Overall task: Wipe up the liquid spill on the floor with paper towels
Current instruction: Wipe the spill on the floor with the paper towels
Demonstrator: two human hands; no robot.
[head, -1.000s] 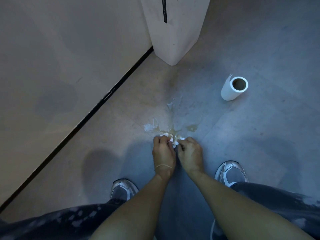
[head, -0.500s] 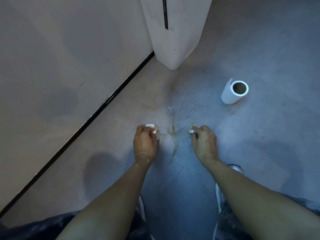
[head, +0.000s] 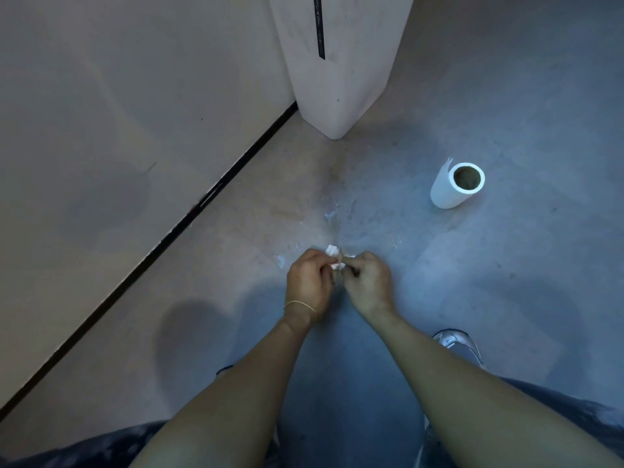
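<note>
My left hand (head: 309, 282) and my right hand (head: 369, 282) meet low over the grey floor, fingers curled. Between them they grip a small crumpled wad of white paper towel (head: 333, 252), stained brownish; only bits of it show above the fingers. Thin wet streaks of the spill (head: 332, 219) lie on the floor just beyond the hands, and a small wet patch (head: 280, 261) sits to the left of my left hand. A nearly spent paper towel roll (head: 456, 185) lies on its side at the far right, well apart from both hands.
A beige wall (head: 118, 130) with a black baseboard strip (head: 169, 238) runs diagonally on the left. A white rounded column or appliance (head: 341, 62) stands at the top centre. My shoes (head: 456, 346) and knees are at the bottom of the view.
Half a second ago my hands were spread apart, each with a towel piece on the floor. They have swept back together at the middle, and the brown puddle between them no longer shows.
</note>
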